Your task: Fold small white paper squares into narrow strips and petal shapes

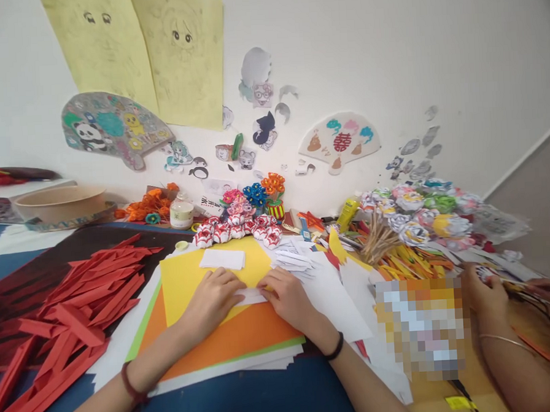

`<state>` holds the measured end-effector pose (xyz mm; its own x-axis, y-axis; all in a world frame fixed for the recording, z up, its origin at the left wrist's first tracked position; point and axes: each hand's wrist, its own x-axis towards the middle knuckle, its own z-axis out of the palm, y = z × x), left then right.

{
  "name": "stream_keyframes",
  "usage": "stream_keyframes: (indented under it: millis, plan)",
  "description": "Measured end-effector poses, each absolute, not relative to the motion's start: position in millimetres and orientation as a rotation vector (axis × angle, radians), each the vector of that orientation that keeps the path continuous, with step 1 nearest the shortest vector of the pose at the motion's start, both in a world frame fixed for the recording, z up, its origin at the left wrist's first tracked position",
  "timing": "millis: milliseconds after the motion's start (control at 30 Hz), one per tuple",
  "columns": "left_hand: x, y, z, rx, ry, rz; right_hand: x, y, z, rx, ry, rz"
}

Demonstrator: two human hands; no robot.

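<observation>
A: Quick check: where's the white strip (251,296)?
B: Btwn the two hands, over the yellow sheet (180,288) nr its lower edge, w/ the orange sheet (236,338) just below.

A: L hand (215,293)?
B: Fingers bent, thumb & index brought together on the strip's L end. Not much spread.

A: R hand (286,294)?
B: Same sort of grip: thumb & index tips on the R end, other fingers curled. Only a short bit of strip shows btwn the hands.

A: Room around them?
B: Far side's tight: white folded paper (222,258) lies just beyond the L knuckles, & loose white slips (292,261) sit just past the R hand. Red-and-white paper flowers (234,231) line the yellow sheet's far edge.

A: Sides?
B: L: red folded strips (80,321) heaped up nr the paper stack's L edge. R: white sheets (342,307) spread out past the R wrist. Co-worker's hand (489,296) is well apart, w/ a pixelated patch btwn; can't tell what's under that.

A: Near side?
B: Most room there. Green edge (141,330) & white paper edges stick out under the orange, then a wide stretch of blue tabletop (253,404) btwn the forearms.
</observation>
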<state>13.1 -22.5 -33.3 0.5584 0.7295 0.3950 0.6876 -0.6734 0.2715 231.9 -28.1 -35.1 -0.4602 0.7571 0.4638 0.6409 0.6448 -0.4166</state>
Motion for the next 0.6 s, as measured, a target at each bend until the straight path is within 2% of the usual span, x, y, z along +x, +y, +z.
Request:
stream_keyframes:
  millis: [600]
  plan:
    - [11.2,-17.9,-41.9,2.675,1.246,0.759,230.5,-31.2,-33.6,-1.117,-2.357,0.106]
